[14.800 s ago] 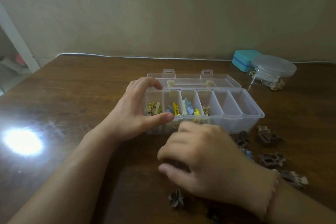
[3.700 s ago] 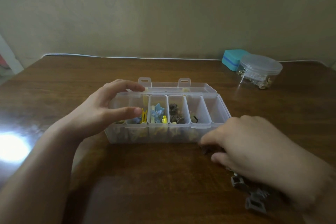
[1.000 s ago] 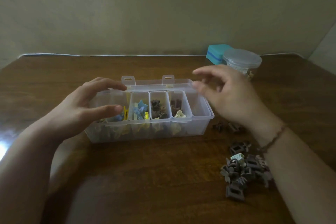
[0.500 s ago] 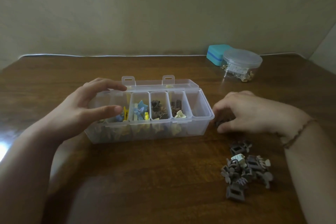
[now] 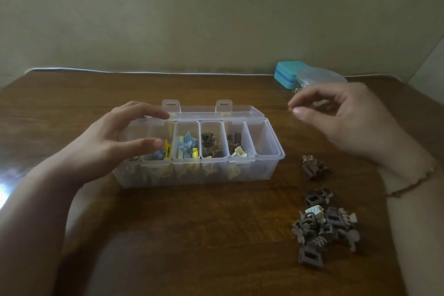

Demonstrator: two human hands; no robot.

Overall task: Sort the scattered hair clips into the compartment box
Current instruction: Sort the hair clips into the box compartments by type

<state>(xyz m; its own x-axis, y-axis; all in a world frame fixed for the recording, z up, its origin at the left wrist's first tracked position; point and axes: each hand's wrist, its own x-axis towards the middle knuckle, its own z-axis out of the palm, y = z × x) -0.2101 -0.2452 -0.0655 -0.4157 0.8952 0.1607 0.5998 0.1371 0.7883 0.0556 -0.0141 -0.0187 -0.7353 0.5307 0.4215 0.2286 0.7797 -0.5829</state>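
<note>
Desk (image 5: 204,235): dark wood, glare patch at the left edge.

Near right: pile of clips (image 5: 324,226) on the desk, mostly brown, one cream on top, well apart from the box. Just beyond it a small separate brown cluster (image 5: 313,167), nearer the box's right end.

Box (image 5: 262,170): clear plastic, lid open and lying back behind it. Row of compartments, left to right: leftmost partly hidden by the left hand, yellow and blue bits showing; next blue and yellow clips; next brown clips; next brown plus one cream clip; rightmost looks bare.

Left hand (image 5: 108,149): grips the box's left end, thumb along the front rim, fingers curled over the back rim.

Right hand (image 5: 341,118): raised above the desk, right of and beyond the box, touching nothing on the desk. Thumb and index tip close together, other fingers curled. Something small and brownish sits in the curl; can't tell if it is a clip or how it is held.

Far right: teal case (image 5: 286,74), clear lidded jar (image 5: 319,75) beside it, partly behind the right hand. White cable (image 5: 144,72) along the wall edge.
</note>
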